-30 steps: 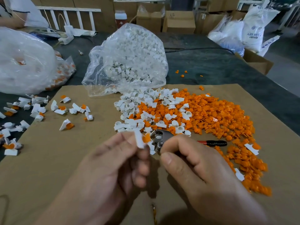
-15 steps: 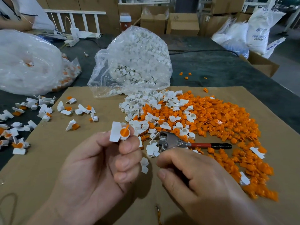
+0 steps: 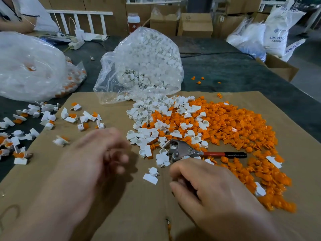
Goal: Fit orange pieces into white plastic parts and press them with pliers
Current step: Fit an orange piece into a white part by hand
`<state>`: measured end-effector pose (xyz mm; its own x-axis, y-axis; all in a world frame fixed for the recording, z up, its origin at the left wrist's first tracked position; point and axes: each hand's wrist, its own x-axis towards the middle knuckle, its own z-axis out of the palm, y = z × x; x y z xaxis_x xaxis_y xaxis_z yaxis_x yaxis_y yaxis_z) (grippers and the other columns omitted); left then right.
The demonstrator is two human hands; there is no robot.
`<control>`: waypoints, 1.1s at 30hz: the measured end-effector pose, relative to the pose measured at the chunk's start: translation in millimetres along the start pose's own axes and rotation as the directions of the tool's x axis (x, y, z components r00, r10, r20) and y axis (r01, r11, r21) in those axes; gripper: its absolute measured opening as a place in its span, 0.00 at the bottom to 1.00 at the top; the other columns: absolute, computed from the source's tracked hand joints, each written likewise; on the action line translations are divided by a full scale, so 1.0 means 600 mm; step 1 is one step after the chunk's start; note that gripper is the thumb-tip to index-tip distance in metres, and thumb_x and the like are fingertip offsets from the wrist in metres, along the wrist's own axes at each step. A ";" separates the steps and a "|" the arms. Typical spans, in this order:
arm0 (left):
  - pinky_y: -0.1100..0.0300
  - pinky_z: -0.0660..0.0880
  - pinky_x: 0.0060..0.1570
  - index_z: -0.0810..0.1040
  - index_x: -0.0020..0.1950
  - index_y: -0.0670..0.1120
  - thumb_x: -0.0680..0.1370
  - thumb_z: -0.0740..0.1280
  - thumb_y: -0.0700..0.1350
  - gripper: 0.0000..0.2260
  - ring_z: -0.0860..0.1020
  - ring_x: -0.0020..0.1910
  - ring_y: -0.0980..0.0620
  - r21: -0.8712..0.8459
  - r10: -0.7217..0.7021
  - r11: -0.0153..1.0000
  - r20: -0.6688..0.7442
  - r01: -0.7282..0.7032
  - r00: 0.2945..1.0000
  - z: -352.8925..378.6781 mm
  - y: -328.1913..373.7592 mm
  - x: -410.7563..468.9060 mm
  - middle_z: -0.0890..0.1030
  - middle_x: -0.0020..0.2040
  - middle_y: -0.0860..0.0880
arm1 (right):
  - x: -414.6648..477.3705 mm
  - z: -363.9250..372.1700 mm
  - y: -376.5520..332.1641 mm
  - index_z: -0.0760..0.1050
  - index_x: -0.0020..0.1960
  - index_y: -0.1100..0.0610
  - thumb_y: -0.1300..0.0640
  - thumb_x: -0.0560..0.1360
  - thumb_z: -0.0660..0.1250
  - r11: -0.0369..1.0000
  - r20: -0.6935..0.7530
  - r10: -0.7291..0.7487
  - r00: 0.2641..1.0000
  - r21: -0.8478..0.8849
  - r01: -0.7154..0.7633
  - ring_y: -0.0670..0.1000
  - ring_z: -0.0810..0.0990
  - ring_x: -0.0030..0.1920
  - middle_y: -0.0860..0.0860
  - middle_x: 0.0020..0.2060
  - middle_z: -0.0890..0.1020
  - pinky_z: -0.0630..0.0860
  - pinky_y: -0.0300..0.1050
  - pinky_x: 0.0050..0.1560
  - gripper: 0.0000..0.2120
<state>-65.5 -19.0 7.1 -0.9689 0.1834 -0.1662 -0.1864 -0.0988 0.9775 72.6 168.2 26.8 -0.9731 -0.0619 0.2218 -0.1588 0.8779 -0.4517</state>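
Head view: left hand (image 3: pixel 90 164), motion-blurred, hovers over the cardboard sheet (image 3: pixel 121 206) on the table (image 3: pixel 225 72), fingers loosely curled with nothing visible in them. Right hand (image 3: pixel 213 193) sits just below the pliers (image 3: pixel 182 151), fingers curled by the metal head, and I cannot tell if they grip a handle. Pliers lie on the cardboard at the heap's near edge, red-black handle pointing right; orange pieces (image 3: pixel 234 129) spread right, white plastic parts (image 3: pixel 151 129) beside them below a clear bag (image 3: pixel 144 66), fitted white-orange pieces (image 3: pixel 46 117) scattered far left.
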 end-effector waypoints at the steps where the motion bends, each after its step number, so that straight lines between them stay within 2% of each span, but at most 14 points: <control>1: 0.60 0.73 0.28 0.83 0.44 0.59 0.71 0.71 0.62 0.09 0.79 0.28 0.59 0.278 0.106 0.954 0.031 -0.110 0.994 0.014 -0.002 -0.015 0.85 0.37 0.54 | 0.000 0.001 0.000 0.63 0.52 0.41 0.42 0.79 0.55 1.000 0.009 0.001 1.000 -0.024 -0.001 0.43 0.69 0.44 0.38 0.43 0.69 0.66 0.38 0.42 0.05; 3: 0.59 0.73 0.35 0.77 0.47 0.66 0.64 0.62 0.73 0.18 0.78 0.38 0.63 0.669 0.243 0.667 0.221 -0.328 0.945 0.028 -0.005 -0.045 0.81 0.41 0.63 | 0.001 0.001 0.000 0.62 0.56 0.41 0.42 0.80 0.54 0.997 0.035 0.017 0.999 -0.080 -0.014 0.43 0.67 0.44 0.39 0.44 0.66 0.65 0.39 0.43 0.06; 4: 0.58 0.73 0.37 0.75 0.48 0.65 0.62 0.57 0.76 0.23 0.76 0.41 0.63 0.768 0.245 0.526 0.274 -0.365 0.930 0.029 -0.006 -0.054 0.79 0.43 0.63 | 0.001 0.000 -0.001 0.62 0.57 0.41 0.42 0.80 0.53 0.994 0.046 0.030 0.998 -0.104 -0.025 0.43 0.66 0.44 0.39 0.45 0.65 0.65 0.39 0.43 0.07; 5: 0.57 0.74 0.39 0.74 0.47 0.64 0.61 0.54 0.79 0.26 0.75 0.42 0.62 0.828 0.206 0.435 0.291 -0.354 0.934 0.029 -0.008 -0.055 0.77 0.42 0.62 | 0.002 0.000 0.000 0.62 0.58 0.41 0.41 0.80 0.53 0.992 0.047 0.042 0.998 -0.120 -0.036 0.43 0.67 0.44 0.39 0.46 0.66 0.65 0.40 0.44 0.08; 6: 0.55 0.75 0.41 0.73 0.47 0.63 0.61 0.55 0.80 0.27 0.75 0.42 0.61 0.850 0.194 0.366 0.329 -0.379 0.924 0.028 -0.011 -0.051 0.76 0.43 0.62 | 0.002 -0.001 0.002 0.62 0.59 0.41 0.41 0.80 0.53 0.990 0.038 0.051 0.998 -0.131 -0.046 0.44 0.67 0.45 0.40 0.47 0.66 0.66 0.40 0.44 0.09; 9: 0.55 0.76 0.42 0.72 0.47 0.62 0.63 0.57 0.77 0.24 0.74 0.44 0.60 0.822 0.229 0.260 0.458 -0.507 0.859 0.031 -0.019 -0.051 0.73 0.44 0.64 | 0.003 -0.006 0.005 0.63 0.62 0.40 0.42 0.80 0.54 0.990 0.014 0.073 0.997 -0.125 -0.071 0.43 0.68 0.46 0.38 0.48 0.65 0.67 0.39 0.46 0.11; 12: 0.55 0.76 0.42 0.77 0.49 0.61 0.67 0.58 0.70 0.19 0.75 0.45 0.56 0.788 0.245 0.178 0.545 -0.589 0.802 0.034 -0.015 -0.055 0.74 0.46 0.62 | 0.002 -0.005 0.005 0.63 0.61 0.41 0.42 0.80 0.54 0.990 0.003 0.058 0.998 -0.129 -0.057 0.44 0.70 0.48 0.39 0.51 0.68 0.69 0.40 0.47 0.10; 16: 0.54 0.76 0.40 0.78 0.47 0.58 0.71 0.70 0.60 0.09 0.75 0.44 0.56 0.759 0.285 0.198 0.560 -0.620 0.778 0.038 -0.018 -0.056 0.75 0.44 0.60 | 0.005 -0.009 0.003 0.72 0.54 0.45 0.44 0.79 0.57 0.981 0.025 0.053 0.998 -0.191 -0.047 0.44 0.71 0.41 0.42 0.45 0.73 0.67 0.39 0.37 0.09; 18: 0.58 0.73 0.41 0.77 0.46 0.59 0.70 0.70 0.59 0.09 0.73 0.45 0.59 0.761 0.293 0.241 0.534 -0.602 0.793 0.039 -0.020 -0.056 0.74 0.43 0.62 | 0.007 -0.018 0.000 0.75 0.50 0.47 0.46 0.76 0.60 0.974 0.003 0.084 0.996 -0.212 -0.081 0.44 0.71 0.37 0.43 0.41 0.74 0.65 0.38 0.33 0.09; 21: 0.66 0.67 0.40 0.72 0.44 0.60 0.70 0.63 0.62 0.09 0.71 0.48 0.64 0.781 0.265 0.306 0.480 -0.545 0.836 0.038 -0.019 -0.057 0.73 0.42 0.64 | 0.006 -0.019 0.001 0.70 0.56 0.43 0.42 0.80 0.54 0.960 0.022 0.094 0.995 -0.266 -0.085 0.43 0.71 0.44 0.41 0.49 0.71 0.68 0.39 0.38 0.10; 24: 0.66 0.68 0.36 0.70 0.46 0.61 0.72 0.62 0.63 0.08 0.70 0.49 0.68 0.808 0.246 0.379 0.382 -0.452 0.891 0.040 -0.015 -0.057 0.76 0.40 0.61 | -0.004 -0.034 0.005 0.63 0.60 0.43 0.36 0.79 0.48 0.913 0.114 0.162 0.980 -0.395 -0.105 0.45 0.71 0.49 0.42 0.51 0.66 0.70 0.43 0.42 0.16; 26: 0.66 0.67 0.34 0.69 0.48 0.63 0.74 0.62 0.62 0.07 0.70 0.49 0.70 0.816 0.217 0.400 0.359 -0.418 0.908 0.043 -0.012 -0.058 0.73 0.48 0.71 | -0.010 -0.045 0.001 0.62 0.59 0.44 0.35 0.78 0.48 0.884 0.209 0.218 0.953 -0.456 -0.102 0.48 0.72 0.47 0.44 0.49 0.66 0.70 0.45 0.40 0.16; 29: 0.66 0.67 0.33 0.70 0.48 0.64 0.75 0.62 0.61 0.05 0.71 0.50 0.70 0.784 0.205 0.456 0.368 -0.421 0.907 0.047 -0.006 -0.061 0.70 0.51 0.76 | -0.012 -0.047 -0.002 0.60 0.63 0.44 0.39 0.79 0.51 0.862 0.326 0.265 0.908 -0.502 -0.072 0.52 0.74 0.47 0.45 0.52 0.67 0.66 0.43 0.36 0.16; 33: 0.70 0.68 0.37 0.74 0.48 0.64 0.75 0.64 0.59 0.03 0.70 0.52 0.73 0.726 0.222 0.514 0.401 -0.456 0.889 0.053 -0.002 -0.063 0.69 0.52 0.78 | -0.007 -0.043 0.004 0.60 0.68 0.46 0.48 0.82 0.52 0.891 0.384 0.254 0.888 -0.449 -0.061 0.53 0.73 0.55 0.47 0.57 0.68 0.69 0.46 0.46 0.15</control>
<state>-23.3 5.1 16.2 -0.8371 0.5334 0.1215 0.4646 0.5759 0.6727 80.7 182.8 47.3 -0.9681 -0.0142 -0.2500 -0.0075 0.9996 -0.0278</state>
